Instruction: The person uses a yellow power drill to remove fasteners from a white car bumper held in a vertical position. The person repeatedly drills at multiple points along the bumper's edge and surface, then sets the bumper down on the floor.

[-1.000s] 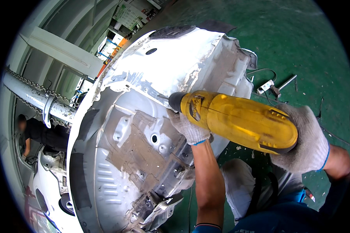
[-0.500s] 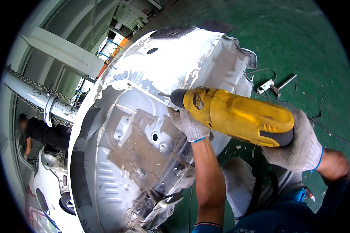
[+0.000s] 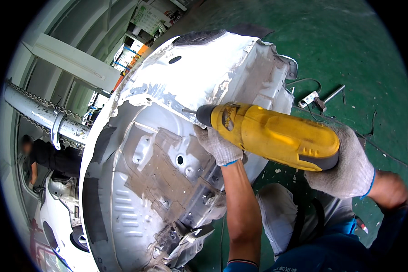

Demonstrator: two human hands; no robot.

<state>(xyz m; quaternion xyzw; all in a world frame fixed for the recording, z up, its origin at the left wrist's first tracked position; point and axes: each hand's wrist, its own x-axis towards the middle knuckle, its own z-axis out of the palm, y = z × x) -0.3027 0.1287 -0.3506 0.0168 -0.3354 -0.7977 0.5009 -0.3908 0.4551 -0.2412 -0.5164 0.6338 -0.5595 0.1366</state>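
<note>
Hands number two on my remote feed, the left hand (image 3: 219,147) and the right hand (image 3: 342,165), both gloved in off-white knit with blue cuff edging. I count one yellow plastic-bodied power drill (image 3: 276,133) with one black rounded chuck (image 3: 204,115) and one thin metal bit (image 3: 190,111). One large white sheet-metal car body section (image 3: 186,75) is under it; on the green floor (image 3: 358,59), off the section's right edge, I make out one white oblong block (image 3: 308,99) and, just beside it, one hammer with a straight metal handle (image 3: 334,93).

The drill lies between my two hands, its rear against the right palm, its front above the left. The bit points left, its tip at the edge where the section's white outer skin meets its grey hollow; whether it touches metal I can't tell.

My right hand is wrapped round the drill's back end, fingers mostly hidden. My left is beneath the front, just behind the chuck; how tightly those fingers are curled, or on what, I can't tell.
</note>
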